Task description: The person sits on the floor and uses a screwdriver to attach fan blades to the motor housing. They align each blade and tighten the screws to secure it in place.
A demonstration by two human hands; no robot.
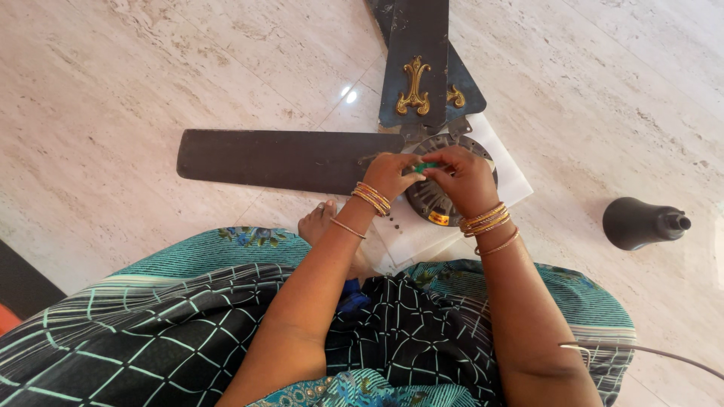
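A dark ceiling fan lies on the floor, with a long blade (286, 160) stretching left and further blades (417, 60) with gold ornaments pointing away from me. Its round motor hub (431, 197) rests on white paper (507, 169). My left hand (391, 175) and my right hand (461, 175) meet above the hub. Both pinch a small green-handled tool (424, 166), which is mostly hidden by my fingers. Gold bangles circle both wrists.
A dark bell-shaped fan cover (639, 223) lies on its side on the marble floor at the right. A thin grey cable (648, 351) crosses the lower right corner. My foot (318, 221) and patterned teal-and-black clothing fill the near foreground.
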